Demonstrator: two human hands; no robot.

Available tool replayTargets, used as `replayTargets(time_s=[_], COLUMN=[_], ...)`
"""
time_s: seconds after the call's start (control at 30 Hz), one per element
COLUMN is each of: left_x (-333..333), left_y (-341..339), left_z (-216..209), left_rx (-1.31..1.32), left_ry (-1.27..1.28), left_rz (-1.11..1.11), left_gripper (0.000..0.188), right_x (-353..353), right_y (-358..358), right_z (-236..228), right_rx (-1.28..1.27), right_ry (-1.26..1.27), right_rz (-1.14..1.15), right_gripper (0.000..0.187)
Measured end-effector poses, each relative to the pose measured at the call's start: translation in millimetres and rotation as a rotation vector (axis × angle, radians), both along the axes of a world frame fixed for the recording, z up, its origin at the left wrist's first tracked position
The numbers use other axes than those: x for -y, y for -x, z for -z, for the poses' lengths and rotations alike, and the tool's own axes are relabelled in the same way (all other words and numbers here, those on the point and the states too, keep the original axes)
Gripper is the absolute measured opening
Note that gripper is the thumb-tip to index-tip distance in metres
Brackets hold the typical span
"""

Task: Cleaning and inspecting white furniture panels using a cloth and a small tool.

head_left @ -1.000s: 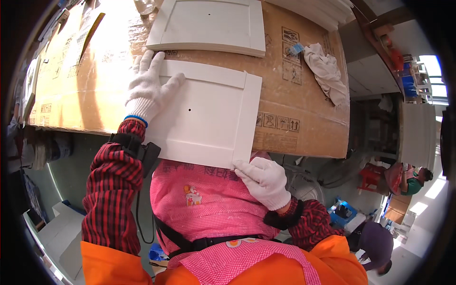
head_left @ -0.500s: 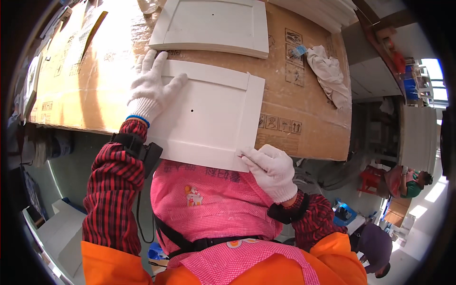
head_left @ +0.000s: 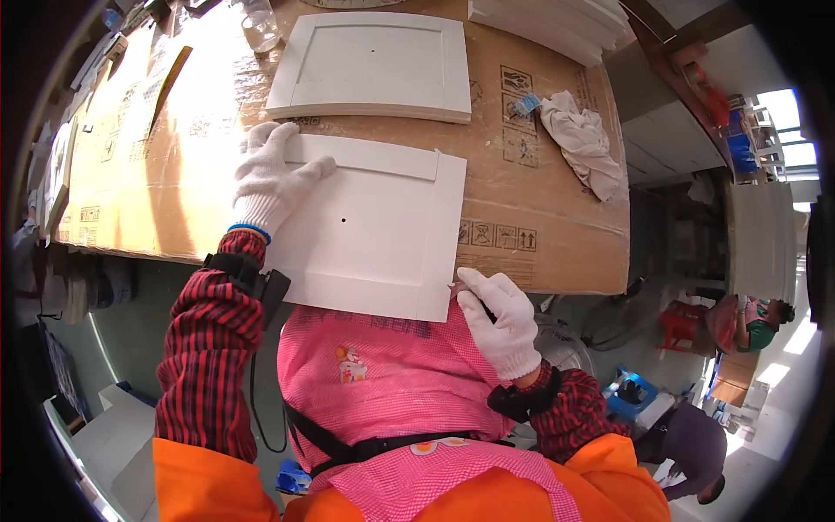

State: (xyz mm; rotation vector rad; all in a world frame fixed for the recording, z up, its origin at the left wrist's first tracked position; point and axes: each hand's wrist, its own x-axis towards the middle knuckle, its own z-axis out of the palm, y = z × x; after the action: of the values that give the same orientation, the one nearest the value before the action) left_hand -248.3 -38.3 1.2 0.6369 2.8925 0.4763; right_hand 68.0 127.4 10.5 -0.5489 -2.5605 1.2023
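A white framed panel with a small dark hole lies on the cardboard, its near edge reaching my pink checked apron. My left hand, in a white knit glove, rests with spread fingers over the panel's far left corner. At the near right corner is my right hand, gloved too, its fingers pinched on a small reddish-brown piece that looks like sandpaper. That piece sits against the panel's right edge; most of it is hidden by the fingers.
Similar white panels are stacked just beyond, and more white boards lie at the far right. A crumpled whitish cloth rests on the cardboard-covered table. A clear bottle stands far left. Two people are off to the right.
My right hand has shifted from on top of the panel's near right corner to its right edge. My left hand stays on the far left corner. The view has moved slightly.
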Motion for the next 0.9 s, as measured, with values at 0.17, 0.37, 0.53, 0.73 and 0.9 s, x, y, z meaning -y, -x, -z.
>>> replayTargets(time_s=[0.17, 0.37, 0.53, 0.73, 0.9], left_x=[-5, -6, -11, -8, -5], left_y=[-4, -73, -81, -86, -85], left_z=[-29, -44, -38, -33, -30], left_rx=[-0.029, 0.159, 0.193, 0.154, 0.1], left_ry=[0.435, 0.543, 0.516, 0.506, 0.416], left_rz=[0.188, 0.22, 0.221, 0.183, 0.168], left_gripper=[0.08, 0.079, 0.078, 0.076, 0.07], right_x=[-26, -50, -87, -44, -10], right_y=[-20, -29, 0, -2, -20], right_z=[5, 7, 21, 31, 25], right_rx=[-0.057, -0.035, -0.013, -0.085, -0.021], right_ry=[-0.022, -0.039, -0.192, -0.178, -0.299], right_rz=[0.268, 0.347, 0.305, 0.136, -0.097], right_gripper=[0.031, 0.026, 0.026, 0.026, 0.021])
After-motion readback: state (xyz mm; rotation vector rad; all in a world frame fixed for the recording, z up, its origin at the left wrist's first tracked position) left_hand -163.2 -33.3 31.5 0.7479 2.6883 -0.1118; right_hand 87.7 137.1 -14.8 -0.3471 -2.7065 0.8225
